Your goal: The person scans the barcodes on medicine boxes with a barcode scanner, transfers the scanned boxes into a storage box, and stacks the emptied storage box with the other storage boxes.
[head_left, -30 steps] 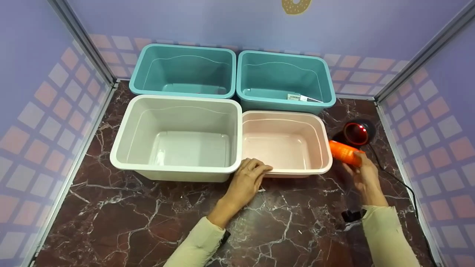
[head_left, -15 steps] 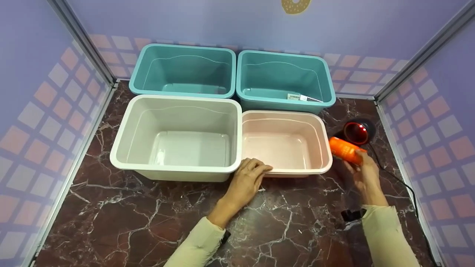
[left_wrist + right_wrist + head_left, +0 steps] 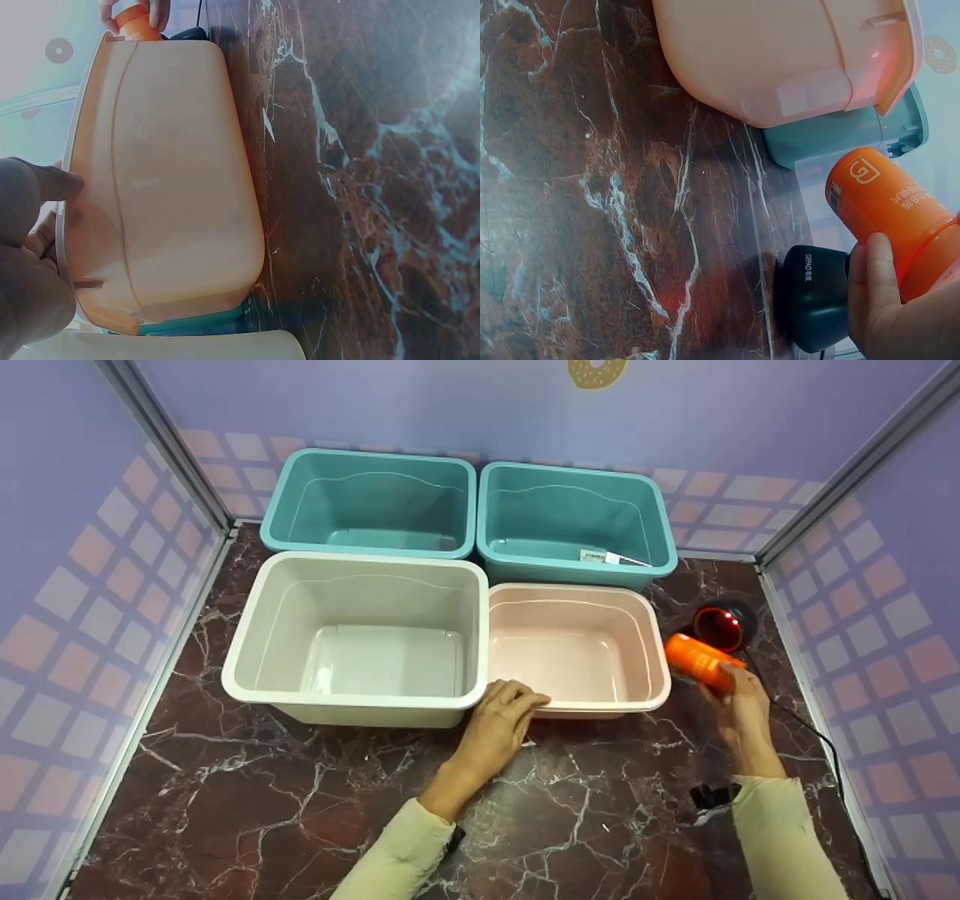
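My right hand [image 3: 739, 709] grips an orange bottle [image 3: 697, 658] with pale printing, held tilted to the right of the pink tub [image 3: 585, 706]. In the right wrist view, the bottle [image 3: 885, 201] shows a white logo and lettering, with fingertips pressed against its side. Just beyond it stands a black tabletop scanner [image 3: 739, 622] with red lights glowing in its round window. My left hand [image 3: 504, 720] holds the near rim of the pink tub. In the left wrist view, one digit lies on the tub's outer wall [image 3: 176, 165], with other fingers behind the rim.
A large white tub [image 3: 356, 703] stands left of the pink one. Behind them are two teal tubs, the left one [image 3: 375, 552] and the right one [image 3: 525, 564], which has a white label [image 3: 600, 556] inside. The scanner's cable [image 3: 814, 726] runs along the right wall.
The right hand has lifted the orange bottle slightly away from me, and its printing has turned a little. The left hand and the tubs stay where they were.
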A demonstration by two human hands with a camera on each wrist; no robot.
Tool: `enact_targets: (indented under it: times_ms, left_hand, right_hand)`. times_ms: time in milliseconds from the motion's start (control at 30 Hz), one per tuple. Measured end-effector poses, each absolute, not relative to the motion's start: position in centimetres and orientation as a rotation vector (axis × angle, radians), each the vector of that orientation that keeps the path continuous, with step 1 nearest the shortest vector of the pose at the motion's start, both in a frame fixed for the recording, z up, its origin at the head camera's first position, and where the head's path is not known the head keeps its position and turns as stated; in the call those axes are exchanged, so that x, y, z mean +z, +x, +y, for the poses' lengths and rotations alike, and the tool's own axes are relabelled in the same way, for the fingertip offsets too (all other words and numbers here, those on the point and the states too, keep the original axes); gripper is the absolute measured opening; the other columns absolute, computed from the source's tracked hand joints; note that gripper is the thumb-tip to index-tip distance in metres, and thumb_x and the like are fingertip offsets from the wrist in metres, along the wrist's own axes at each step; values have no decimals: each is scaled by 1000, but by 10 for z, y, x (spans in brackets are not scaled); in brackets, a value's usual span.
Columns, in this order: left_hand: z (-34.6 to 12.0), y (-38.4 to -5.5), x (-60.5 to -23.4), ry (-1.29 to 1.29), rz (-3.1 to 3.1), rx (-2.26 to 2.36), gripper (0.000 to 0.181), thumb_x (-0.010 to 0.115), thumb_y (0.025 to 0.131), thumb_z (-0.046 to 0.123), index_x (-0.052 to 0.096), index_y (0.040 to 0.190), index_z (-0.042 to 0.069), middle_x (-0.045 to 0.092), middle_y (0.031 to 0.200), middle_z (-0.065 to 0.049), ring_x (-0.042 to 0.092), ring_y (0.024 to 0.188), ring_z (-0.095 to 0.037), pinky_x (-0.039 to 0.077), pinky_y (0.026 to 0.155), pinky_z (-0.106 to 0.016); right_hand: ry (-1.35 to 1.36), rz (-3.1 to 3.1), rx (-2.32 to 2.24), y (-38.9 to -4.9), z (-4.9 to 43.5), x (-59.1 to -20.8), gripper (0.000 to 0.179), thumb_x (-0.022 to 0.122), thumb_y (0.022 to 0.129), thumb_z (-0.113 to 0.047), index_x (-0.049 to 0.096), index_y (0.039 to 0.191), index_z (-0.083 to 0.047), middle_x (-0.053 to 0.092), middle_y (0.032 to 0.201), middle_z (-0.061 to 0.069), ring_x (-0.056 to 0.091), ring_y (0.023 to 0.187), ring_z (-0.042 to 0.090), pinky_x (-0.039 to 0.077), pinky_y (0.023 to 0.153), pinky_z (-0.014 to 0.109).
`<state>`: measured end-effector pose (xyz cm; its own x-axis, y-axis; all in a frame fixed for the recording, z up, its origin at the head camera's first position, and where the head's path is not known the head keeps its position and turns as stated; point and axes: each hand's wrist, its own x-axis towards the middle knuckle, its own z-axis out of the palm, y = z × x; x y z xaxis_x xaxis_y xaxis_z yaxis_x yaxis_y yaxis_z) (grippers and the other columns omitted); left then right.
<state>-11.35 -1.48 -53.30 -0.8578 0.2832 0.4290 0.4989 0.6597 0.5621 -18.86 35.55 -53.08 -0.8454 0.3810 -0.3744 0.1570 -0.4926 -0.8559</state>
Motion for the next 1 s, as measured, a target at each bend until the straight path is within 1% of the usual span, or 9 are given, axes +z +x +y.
enact_targets:
  times_ms: [133, 233, 400, 500, 533, 633, 767, 867, 1000]
  left_hand:
    - [-15, -113, -533, -626, -2575, -1008, 21, 62, 96, 13, 72, 113, 20, 65, 106, 4, 60, 108, -18, 41, 113, -40]
    - [-15, -114, -532, -630, -2574, -1012, 21, 62, 96, 13, 72, 113, 19, 65, 106, 3, 60, 108, -18, 41, 113, -39]
    - [-15, -115, -533, -634, -2572, -1013, 21, 63, 95, 13, 72, 113, 19, 65, 106, 3, 59, 107, -18, 43, 109, -36]
    - [-16, -116, -532, -634, -2567, -1011, 21, 63, 96, 13, 72, 113, 19, 65, 105, 3, 59, 107, -17, 44, 108, -36]
    - [-16, -116, -532, -632, -2565, -1010, 21, 63, 96, 13, 72, 113, 19, 65, 105, 3, 59, 107, -17, 44, 109, -36]
    - [-15, -116, -532, -630, -2562, -1017, 20, 63, 96, 13, 72, 113, 19, 65, 105, 3, 59, 107, -18, 42, 111, -39]
    - [-15, -116, -533, -627, -2560, -1032, 21, 63, 95, 12, 71, 113, 19, 65, 105, 3, 60, 108, -18, 41, 113, -41]
    - [-14, -115, -534, -625, -2556, -1034, 21, 64, 95, 13, 72, 113, 19, 65, 105, 3, 59, 108, -18, 42, 112, -42]
    - [-15, -115, -534, -633, -2536, -1013, 20, 64, 95, 13, 72, 112, 19, 65, 104, 3, 59, 105, -17, 43, 110, -39]
  right_hand:
    - [-788, -1514, 2466, -190, 354, -529, 18, 64, 95, -13, 48, 102, -10, 51, 113, 0, 58, 93, 11, 60, 69, 23]
    - [-765, -1519, 2465, -191, 352, -526, 20, 64, 95, -11, 47, 105, -10, 49, 115, 1, 59, 89, 11, 60, 70, 24]
    - [-744, -1518, 2464, -193, 348, -514, 22, 66, 93, -9, 49, 107, -9, 52, 110, 3, 61, 78, 11, 61, 67, 25]
    - [-729, -1508, 2480, -194, 345, -505, 23, 67, 92, -8, 49, 106, -9, 52, 109, 4, 62, 80, 13, 61, 68, 25]
    - [-715, -1513, 2485, -194, 345, -502, 23, 67, 92, -7, 48, 107, -9, 51, 110, 4, 62, 84, 13, 61, 68, 26]
    - [-682, -1549, 2473, -195, 342, -493, 23, 67, 92, -6, 49, 106, -9, 49, 111, 4, 61, 87, 13, 61, 70, 26]
    - [-611, -1558, 2446, -198, 337, -482, 21, 67, 92, -4, 51, 105, -9, 51, 111, 4, 60, 84, 13, 61, 69, 26]
    - [-545, -1545, 2447, -201, 334, -475, 20, 66, 91, -3, 52, 104, -8, 51, 114, 4, 62, 86, 15, 61, 70, 27]
    - [-458, -1572, 2447, -204, 324, -467, 18, 65, 92, -2, 52, 104, -8, 49, 118, 5, 63, 90, 15, 61, 72, 27]
